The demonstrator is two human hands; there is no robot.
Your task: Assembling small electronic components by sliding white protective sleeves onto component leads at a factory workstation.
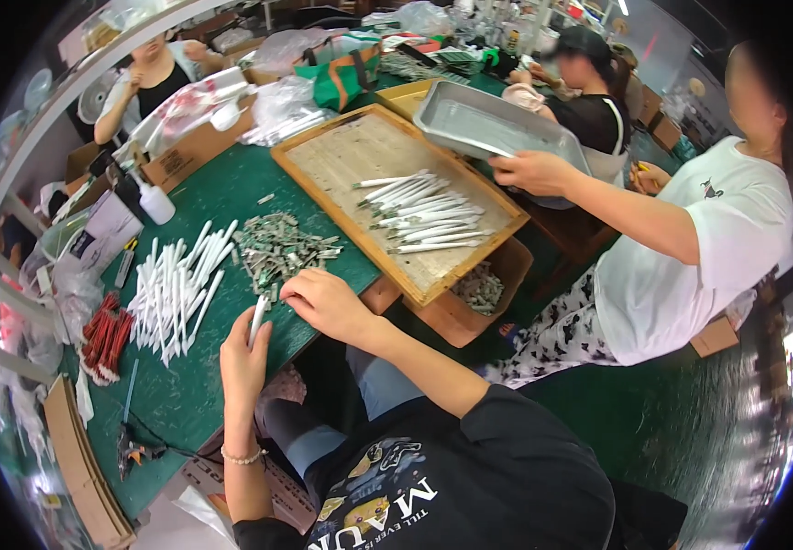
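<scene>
My left hand [243, 362] is closed around a slim white pen-like tube [257, 323], held nearly upright at the table's near edge. Just right of it, my right hand [328, 307] has its fingers bent together beside a heap of small grey-green circuit boards [282, 246]; whatever its fingertips may hold is hidden. Left of that heap lies a loose pile of white pen-like tubes [172, 293] on the green table [222, 206]. More white tubes [433, 215], with small parts at their ends, lie in a wood-framed tray [323, 156] on the right.
Red wire bundles [106, 337] and a glue gun [131, 449] lie at the left. A white bottle [156, 203] stands behind the tubes. At right, a person in white [662, 238] holds a metal tray [497, 124] over the wooden tray's corner. Below sits an open box [456, 321].
</scene>
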